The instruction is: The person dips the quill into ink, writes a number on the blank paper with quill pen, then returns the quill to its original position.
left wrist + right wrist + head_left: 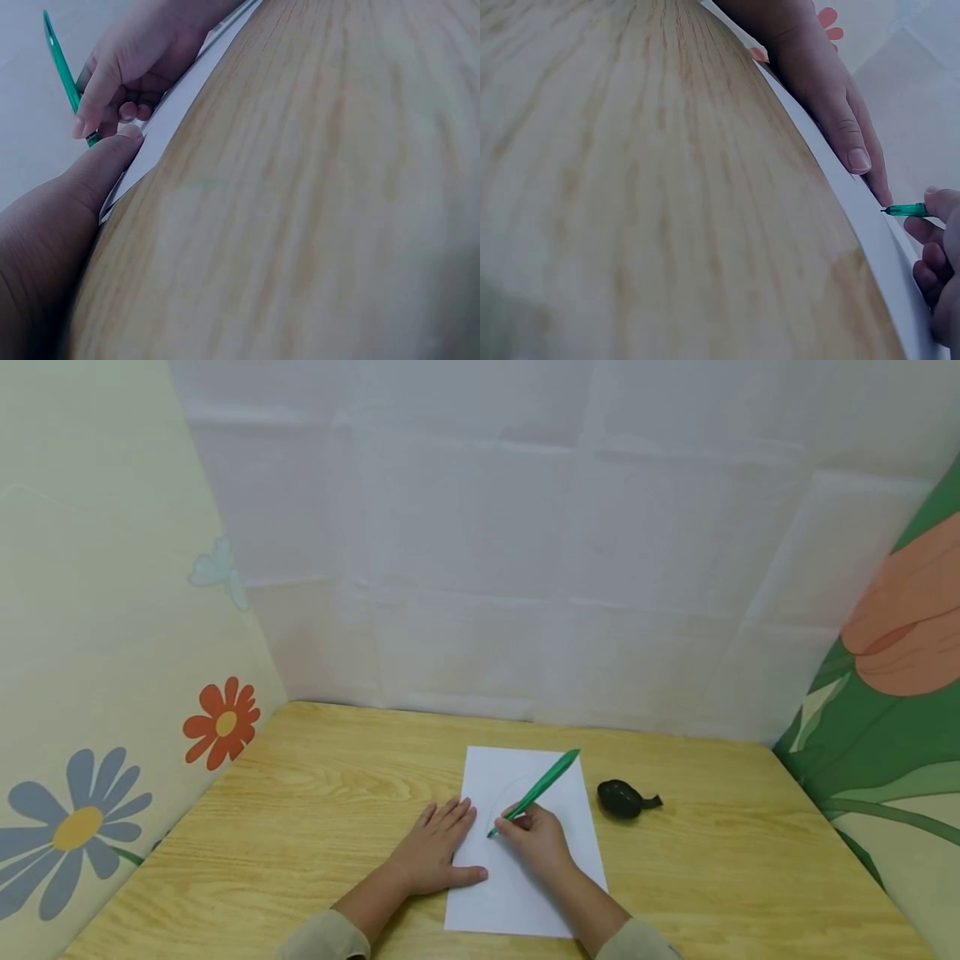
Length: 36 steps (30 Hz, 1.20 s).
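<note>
A white sheet of paper [517, 902] lies on the table, with a faint curved line on its upper part. My right hand [542, 843] pinches a green pen [546, 783] between thumb and fingers, its tip at the paper and its back end slanting up to the right. The pen's dark point [889, 211] shows at the sheet in the right wrist view. My left hand [431, 852] rests flat over the paper's left edge, fingers straight and thumb stretched toward the pen. In the left wrist view the left thumb [105, 165] overlaps the area just below the pen tip.
To the right of the paper lies a glossy black object [621, 798] with a rounded body and a short narrow tail, like a small uninflated balloon. The wood-grain table [315, 793] meets a white cloth backdrop [480, 543] behind, and flower-printed panels [75, 693] stand at both sides.
</note>
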{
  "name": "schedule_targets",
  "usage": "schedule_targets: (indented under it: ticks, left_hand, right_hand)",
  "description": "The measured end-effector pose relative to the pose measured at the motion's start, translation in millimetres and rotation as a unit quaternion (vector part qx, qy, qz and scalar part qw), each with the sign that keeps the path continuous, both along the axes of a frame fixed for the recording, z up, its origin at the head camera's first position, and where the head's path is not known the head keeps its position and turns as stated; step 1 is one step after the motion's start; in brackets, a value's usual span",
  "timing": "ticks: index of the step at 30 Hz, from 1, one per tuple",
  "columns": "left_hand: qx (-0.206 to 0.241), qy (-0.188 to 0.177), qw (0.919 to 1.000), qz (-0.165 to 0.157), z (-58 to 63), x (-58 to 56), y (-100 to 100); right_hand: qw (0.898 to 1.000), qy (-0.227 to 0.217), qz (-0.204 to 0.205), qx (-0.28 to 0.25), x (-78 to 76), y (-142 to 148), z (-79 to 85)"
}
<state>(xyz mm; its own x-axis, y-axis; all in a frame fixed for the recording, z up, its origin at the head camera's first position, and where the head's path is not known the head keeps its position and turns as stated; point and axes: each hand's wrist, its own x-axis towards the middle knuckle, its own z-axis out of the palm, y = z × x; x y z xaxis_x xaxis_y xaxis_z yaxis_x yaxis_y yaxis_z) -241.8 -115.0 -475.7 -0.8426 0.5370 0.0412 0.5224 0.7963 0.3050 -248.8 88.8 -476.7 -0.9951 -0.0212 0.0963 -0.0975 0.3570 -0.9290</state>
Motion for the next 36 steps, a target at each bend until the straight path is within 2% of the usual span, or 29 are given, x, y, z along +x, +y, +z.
schedule_targets:
  ticks: [10, 36]
  left_hand:
    - [0.001, 0.001, 1.0, 0.001, 0.6, -0.3, -0.4]
    - [0.004, 0.003, 1.0, 0.001, -0.1, 0.4, 0.5]
  right_hand:
    - [1.0, -0.013, 0.014, 0.013, 5.2, 3.2, 2.6]
    - [0.999, -0.01, 0.033, 0.014, 15.5, 11.6, 2.5]
